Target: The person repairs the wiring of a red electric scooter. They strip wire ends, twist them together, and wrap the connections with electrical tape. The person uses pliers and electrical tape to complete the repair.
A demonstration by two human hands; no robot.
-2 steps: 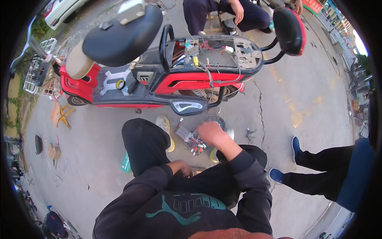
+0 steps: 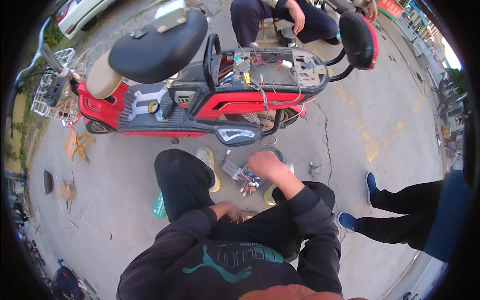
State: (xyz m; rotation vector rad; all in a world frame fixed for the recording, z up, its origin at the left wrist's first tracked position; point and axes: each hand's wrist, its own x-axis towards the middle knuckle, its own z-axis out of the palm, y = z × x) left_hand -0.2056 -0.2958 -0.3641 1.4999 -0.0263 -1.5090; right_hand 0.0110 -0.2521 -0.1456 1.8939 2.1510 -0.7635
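Observation:
Over the ground between my feet, my right hand [image 2: 266, 164] is curled, knuckles up. Its fingertips are hidden beneath it, so what it grips cannot be made out. Just below and left of it sit a silver box [image 2: 230, 168] and a bundle of wires with coloured connectors [image 2: 248, 182]. A dark round object [image 2: 273, 151] shows partly behind the hand. My left hand [image 2: 230, 212] rests by my inner thigh, fingers loosely extended and partly hidden, with nothing visible in it. Ahead stands a red electric scooter [image 2: 235, 102], its rear compartment uncovered and loose wires [image 2: 260, 75] hanging out.
The black seat [image 2: 159, 50] is tipped forward. A tape roll [image 2: 153, 107] lies on the footboard. A small wooden stool [image 2: 77, 145] stands left, and a green box [image 2: 159, 206] lies beside my left leg. One person [image 2: 285, 22] sits beyond the scooter; another [image 2: 400, 215] stands at right.
The view has shifted slightly, so the scooter's front appears a little farther right and lower. Both my hands keep practically the same positions.

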